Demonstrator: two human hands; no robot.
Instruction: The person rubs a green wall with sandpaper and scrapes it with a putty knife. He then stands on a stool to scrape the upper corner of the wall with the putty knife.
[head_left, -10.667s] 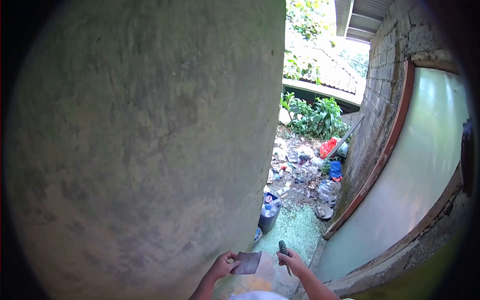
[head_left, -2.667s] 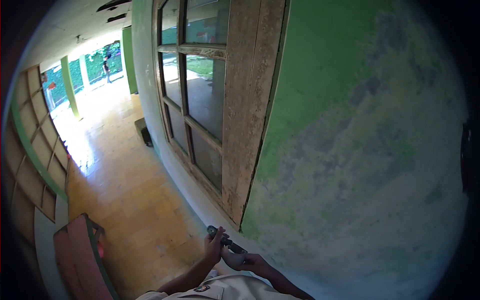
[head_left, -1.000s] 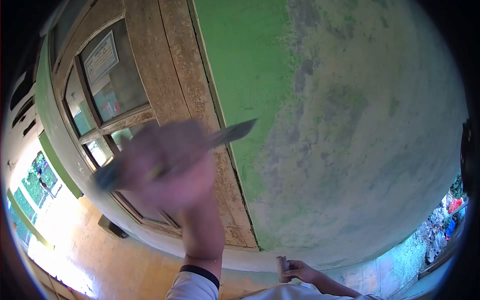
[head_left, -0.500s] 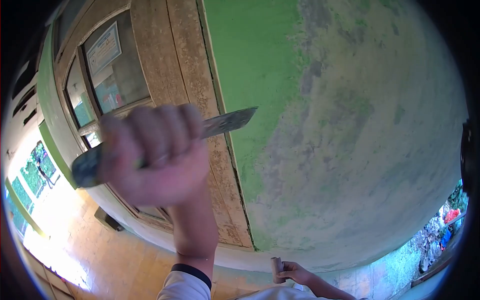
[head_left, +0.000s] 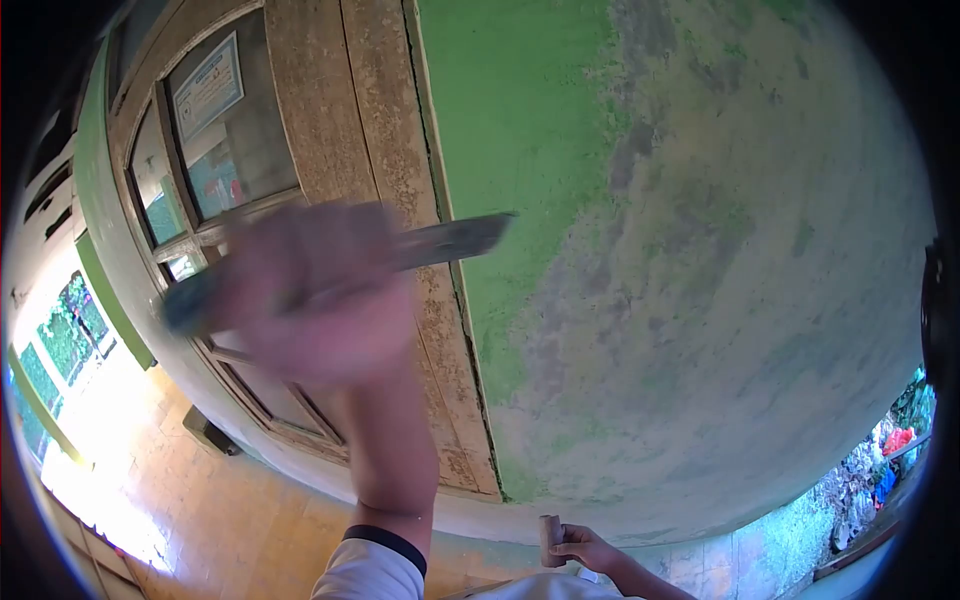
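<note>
My left hand [head_left: 315,290], blurred by motion, is closed in a fist around the dark handle of a scraper [head_left: 455,240]. Its flat metal blade points right, and the slanted tip overlaps the green strip of the wall [head_left: 520,110] beside the door frame. Low in the view, my right hand [head_left: 583,548] grips a short brownish tube [head_left: 550,541], held upright between thumb and fingers. The wall shows worn green paint on the left and pale, patchy grey further right.
A weathered wooden door frame [head_left: 385,130] and glazed panels with a posted paper [head_left: 208,85] stand at left. Yellowish floor tiles [head_left: 235,510] run below. A dark block [head_left: 210,430] lies by the wall base. Colourful clutter [head_left: 890,450] sits at far right, and a distant person [head_left: 88,330] at far left.
The handle end of the scraper has shifted up and slightly right with my left fist, while the blade tip stays almost in place. My right hand is nearly unchanged.
</note>
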